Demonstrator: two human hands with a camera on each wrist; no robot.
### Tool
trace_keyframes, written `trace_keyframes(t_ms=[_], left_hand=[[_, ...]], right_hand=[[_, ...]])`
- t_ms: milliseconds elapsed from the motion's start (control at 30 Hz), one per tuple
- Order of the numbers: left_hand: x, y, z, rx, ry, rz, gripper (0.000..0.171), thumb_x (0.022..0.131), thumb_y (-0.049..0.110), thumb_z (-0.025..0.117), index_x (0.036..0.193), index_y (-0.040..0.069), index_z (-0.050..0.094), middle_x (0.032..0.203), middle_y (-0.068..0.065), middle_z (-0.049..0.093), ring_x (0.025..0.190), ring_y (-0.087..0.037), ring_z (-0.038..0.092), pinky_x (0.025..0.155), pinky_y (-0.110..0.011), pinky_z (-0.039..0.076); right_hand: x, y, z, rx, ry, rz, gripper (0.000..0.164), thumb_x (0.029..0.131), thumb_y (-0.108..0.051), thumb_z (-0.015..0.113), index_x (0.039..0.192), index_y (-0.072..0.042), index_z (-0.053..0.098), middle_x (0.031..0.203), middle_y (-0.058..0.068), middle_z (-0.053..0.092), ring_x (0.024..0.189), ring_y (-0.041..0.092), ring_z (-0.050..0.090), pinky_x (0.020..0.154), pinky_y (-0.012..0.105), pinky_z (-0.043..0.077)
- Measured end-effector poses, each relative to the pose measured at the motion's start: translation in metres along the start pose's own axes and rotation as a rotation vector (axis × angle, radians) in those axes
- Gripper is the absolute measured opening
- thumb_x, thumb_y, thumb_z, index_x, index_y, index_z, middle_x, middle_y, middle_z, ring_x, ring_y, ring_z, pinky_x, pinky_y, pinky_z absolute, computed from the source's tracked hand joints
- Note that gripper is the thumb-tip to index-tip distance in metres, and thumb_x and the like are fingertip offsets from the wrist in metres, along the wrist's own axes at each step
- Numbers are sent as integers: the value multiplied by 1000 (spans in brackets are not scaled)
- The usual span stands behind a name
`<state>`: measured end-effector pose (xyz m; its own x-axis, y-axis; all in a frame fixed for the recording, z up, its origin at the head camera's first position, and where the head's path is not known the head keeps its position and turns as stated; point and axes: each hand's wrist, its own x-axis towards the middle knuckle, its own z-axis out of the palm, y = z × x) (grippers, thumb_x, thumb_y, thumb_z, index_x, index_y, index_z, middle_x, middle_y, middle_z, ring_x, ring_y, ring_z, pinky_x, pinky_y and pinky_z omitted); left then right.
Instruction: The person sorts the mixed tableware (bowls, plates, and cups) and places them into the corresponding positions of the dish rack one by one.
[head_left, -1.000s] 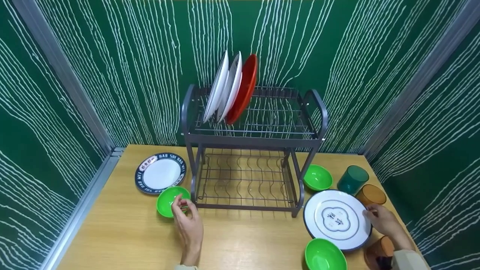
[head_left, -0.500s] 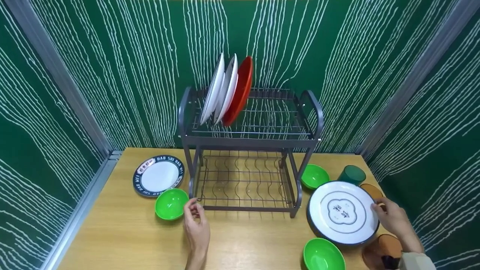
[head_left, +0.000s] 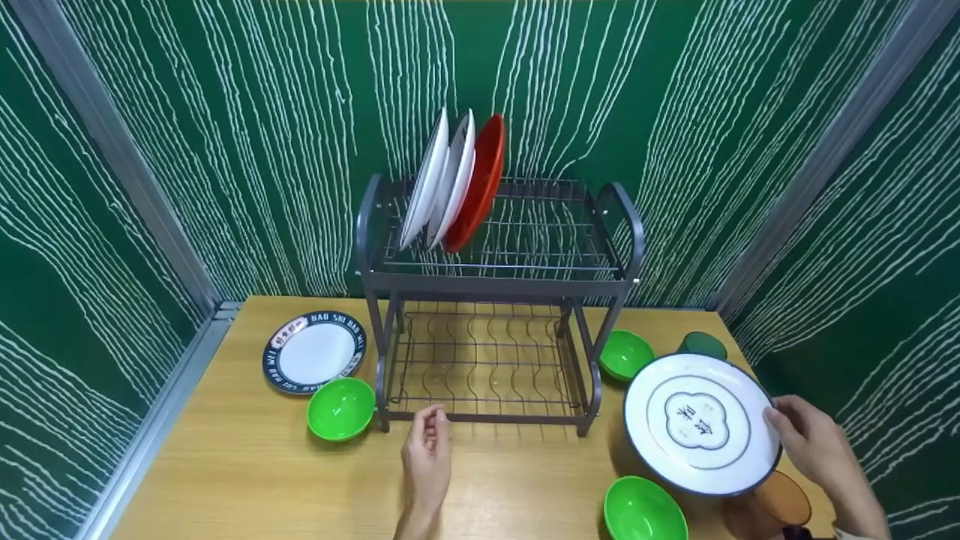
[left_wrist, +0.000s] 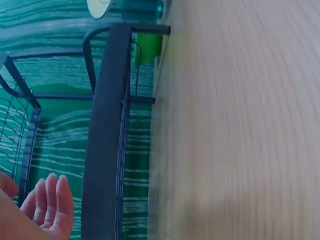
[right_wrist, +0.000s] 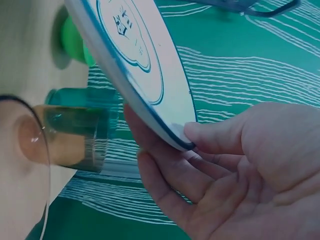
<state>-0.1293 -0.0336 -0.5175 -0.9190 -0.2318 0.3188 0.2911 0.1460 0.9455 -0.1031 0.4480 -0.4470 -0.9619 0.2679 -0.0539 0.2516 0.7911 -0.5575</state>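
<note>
My right hand (head_left: 816,446) pinches the right rim of a white plate (head_left: 701,424) with a blue edge and a flower-shaped emblem. In the right wrist view the thumb lies on the plate's face and the fingers are beneath it, and the plate is raised above the table. My left hand (head_left: 427,457) is in front of the dish rack (head_left: 495,285), fingers loosely bent and holding nothing. On the rack's upper tier two white plates (head_left: 426,180) and a red plate (head_left: 480,184) stand on edge at the left.
A dark-rimmed plate (head_left: 281,367) and a green bowl (head_left: 341,409) lie left of the rack. At the right are green bowls (head_left: 626,354) (head_left: 645,510), a green cup (head_left: 705,344) and an amber cup (head_left: 780,499). Green walls surround the wooden table (head_left: 225,465).
The right hand has lifted the white plate off the right side of the table and tilted it. My left hand has moved right, from the left green bowl to the rack's front.
</note>
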Motion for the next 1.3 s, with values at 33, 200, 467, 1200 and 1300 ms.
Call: trace_keyframes(t_ms=[33,200,467,1200,1300], left_hand=[[-2,1,2,-10,-20,-7,14,97,-2,47,107,-5,56,86,-7,58,73,-10,57,63,-24,52],[-12,-16,18,-64,-114,-58,18,99,6,46,110,-2,58,87,-8,60,71,-13,59,61,-27,54],[-27,-20,39,-167,-326,-194,28,100,27,47,116,9,60,91,-3,63,84,-28,63,70,-29,56],[-41,-5,75,-227,-551,-275,40,101,35,43,130,10,52,105,1,63,100,-12,62,87,-23,50],[-41,-3,76,-311,-560,-310,41,101,34,44,132,7,48,104,-2,62,94,-14,63,82,-24,52]], right_hand=[[-2,-2,0,9,-5,3,53,102,-35,41,128,11,44,112,32,53,89,32,53,68,35,51],[-13,-13,4,54,-42,24,58,101,-42,38,131,8,42,113,29,55,89,28,54,66,28,50],[-26,-30,20,121,-162,73,63,99,-47,40,134,5,39,120,28,53,93,26,55,74,35,52],[-38,-77,71,299,-260,60,52,98,-39,50,132,1,46,115,14,60,93,21,54,78,28,50],[-38,-83,75,300,-268,45,55,97,-41,50,131,1,46,112,12,61,91,21,54,76,28,50]])
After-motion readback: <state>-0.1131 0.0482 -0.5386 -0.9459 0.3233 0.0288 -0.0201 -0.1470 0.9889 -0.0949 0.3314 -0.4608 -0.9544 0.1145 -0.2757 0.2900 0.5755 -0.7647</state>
